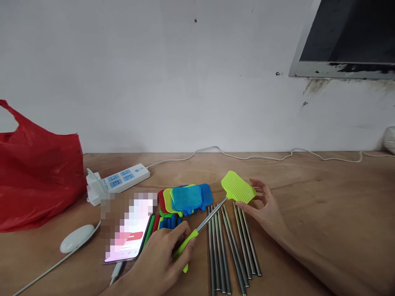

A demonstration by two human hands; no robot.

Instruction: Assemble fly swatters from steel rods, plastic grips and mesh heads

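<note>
A yellow-green fly swatter [239, 187] with a metal shaft is held between both hands, tilted up to the right. My left hand [166, 255] is wrapped round its yellow-green handle. At the mesh head, my right hand [262, 203] has its thumb below and fingers behind the right edge, pinching it. Under the swatter lie several loose metal rods [219, 255], side by side on the table. Left of them is a pile of mesh swatter heads [188, 197] in blue, yellow, red and green. Coloured handles [168, 223] lie below that pile, partly covered by my left hand.
On the wooden table [324, 197], a lit phone [132, 234] with a cable lies at my left. Behind it is a white power strip [126, 179], and a white oval device [77, 238] sits nearby. A red plastic bag [40, 176] stands far left. A white cord runs along the wall.
</note>
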